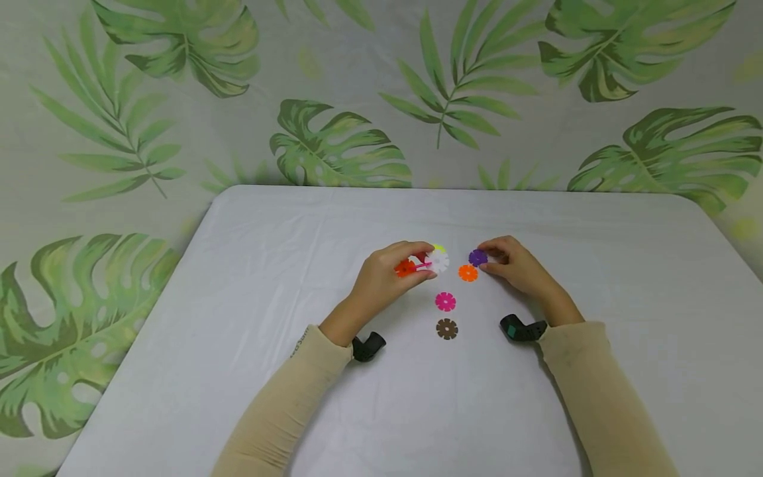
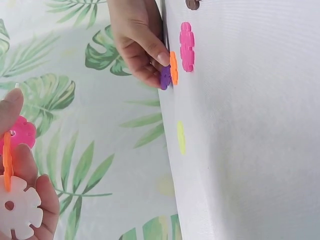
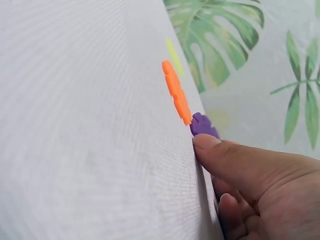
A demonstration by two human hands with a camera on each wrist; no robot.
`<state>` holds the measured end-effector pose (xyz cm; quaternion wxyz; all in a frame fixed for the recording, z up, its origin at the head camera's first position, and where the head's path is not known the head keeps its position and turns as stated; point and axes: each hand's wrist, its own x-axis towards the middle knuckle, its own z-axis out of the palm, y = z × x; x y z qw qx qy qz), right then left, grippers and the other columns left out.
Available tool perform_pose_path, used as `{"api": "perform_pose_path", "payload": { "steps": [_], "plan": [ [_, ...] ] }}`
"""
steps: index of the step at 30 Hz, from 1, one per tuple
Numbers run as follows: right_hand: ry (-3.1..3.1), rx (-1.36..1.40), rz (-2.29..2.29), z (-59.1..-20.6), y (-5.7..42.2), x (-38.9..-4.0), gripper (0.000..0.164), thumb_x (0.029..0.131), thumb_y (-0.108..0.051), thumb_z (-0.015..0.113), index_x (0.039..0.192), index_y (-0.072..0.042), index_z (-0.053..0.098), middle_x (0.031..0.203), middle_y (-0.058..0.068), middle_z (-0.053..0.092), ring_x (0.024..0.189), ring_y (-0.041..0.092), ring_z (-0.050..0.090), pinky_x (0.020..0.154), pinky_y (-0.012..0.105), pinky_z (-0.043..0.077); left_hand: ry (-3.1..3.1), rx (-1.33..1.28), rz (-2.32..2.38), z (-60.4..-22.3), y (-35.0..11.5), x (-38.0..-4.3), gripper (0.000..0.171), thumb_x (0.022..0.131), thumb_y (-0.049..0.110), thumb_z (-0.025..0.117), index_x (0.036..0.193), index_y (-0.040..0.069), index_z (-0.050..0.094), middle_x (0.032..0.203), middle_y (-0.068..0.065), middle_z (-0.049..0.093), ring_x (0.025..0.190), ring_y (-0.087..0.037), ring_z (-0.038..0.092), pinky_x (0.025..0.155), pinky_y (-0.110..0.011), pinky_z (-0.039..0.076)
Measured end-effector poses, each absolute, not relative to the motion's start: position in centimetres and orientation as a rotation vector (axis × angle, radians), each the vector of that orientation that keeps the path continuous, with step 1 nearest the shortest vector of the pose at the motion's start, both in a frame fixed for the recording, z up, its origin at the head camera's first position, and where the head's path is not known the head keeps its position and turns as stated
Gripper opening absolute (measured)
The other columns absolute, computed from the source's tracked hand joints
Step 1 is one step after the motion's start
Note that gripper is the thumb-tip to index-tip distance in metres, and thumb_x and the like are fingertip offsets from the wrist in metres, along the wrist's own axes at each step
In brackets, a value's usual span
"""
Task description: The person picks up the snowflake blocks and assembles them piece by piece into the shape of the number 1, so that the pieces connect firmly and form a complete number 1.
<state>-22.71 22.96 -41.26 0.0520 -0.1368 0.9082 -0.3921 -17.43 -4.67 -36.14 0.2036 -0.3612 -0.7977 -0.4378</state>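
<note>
My left hand (image 1: pixel 384 271) holds a cluster of slotted flower-shaped plastic discs above the table. In the left wrist view a white disc (image 2: pixel 21 209) joins an orange disc (image 2: pixel 7 160) seen edge-on, with a pink disc (image 2: pixel 23 132) behind the fingers. With thumb and fingers, my right hand (image 1: pixel 520 266) pinches a purple disc (image 1: pixel 477 258) at the tabletop. Right beside the purple one lies a loose orange disc (image 1: pixel 467 273). A yellow disc (image 1: pixel 440 248) is mostly hidden behind the white one in the head view.
Nearer to me on the white-covered table (image 1: pixel 179 371) lie a loose pink disc (image 1: pixel 445 301) and a brown disc (image 1: pixel 439 329). Black devices (image 1: pixel 369 347) are worn at both wrists. A leaf-patterned cloth (image 1: pixel 340 146) rises behind the table's far edge.
</note>
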Motion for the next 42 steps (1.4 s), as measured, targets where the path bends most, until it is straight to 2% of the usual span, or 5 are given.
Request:
{"api": "perform_pose_path", "payload": {
  "steps": [6,10,20,28,42],
  "plan": [
    [2.844,-0.388,-1.423,-41.6,23.0,-22.0,0.022,0.086,-0.014,0.063,0.103,-0.002,0.057,0.094,0.013,0.059,0.081,0.021,0.052,0.073,0.022,0.043,-2.231,-1.003,-1.229,-36.2,-4.7,-17.4,0.041,0.069,0.011,0.078,0.106,0.005,0.064,0.093,-0.003,0.064,0.084,-0.010,0.056,0.074,-0.010,0.042],
    [2.843,-0.390,-1.526,-41.5,23.0,-21.8,0.022,0.087,-0.016,0.062,0.102,-0.002,0.058,0.094,0.012,0.059,0.080,0.018,0.054,0.071,0.014,0.043,-2.236,-0.998,-1.227,-36.0,-4.7,-17.3,0.040,0.070,0.013,0.078,0.106,0.005,0.064,0.095,-0.003,0.065,0.086,-0.009,0.056,0.075,-0.010,0.042],
    [2.721,-0.500,-1.786,-38.3,21.8,-20.4,0.017,0.085,-0.003,0.060,0.101,0.003,0.057,0.095,0.010,0.057,0.079,0.021,0.060,0.072,0.015,0.046,-2.227,-1.006,-1.230,-36.1,-4.8,-17.4,0.041,0.069,0.011,0.078,0.106,0.004,0.064,0.096,-0.003,0.064,0.085,-0.009,0.057,0.074,-0.010,0.042],
    [2.635,-0.694,-1.893,-34.9,20.0,-18.7,0.017,0.083,0.008,0.058,0.099,0.010,0.054,0.090,0.011,0.060,0.081,0.011,0.060,0.075,0.016,0.047,-2.238,-1.003,-1.208,-36.2,-4.8,-17.5,0.040,0.070,0.014,0.078,0.106,0.005,0.063,0.095,-0.003,0.064,0.086,-0.008,0.056,0.074,-0.010,0.042],
    [2.499,-0.988,-1.884,-34.2,18.9,-18.2,0.018,0.081,0.010,0.058,0.099,0.006,0.056,0.092,0.014,0.058,0.079,0.018,0.064,0.073,0.025,0.050,-2.248,-0.999,-1.190,-36.1,-4.7,-17.3,0.040,0.070,0.015,0.077,0.107,0.006,0.064,0.100,-0.003,0.064,0.092,-0.009,0.057,0.081,-0.013,0.041]
  ]
}}
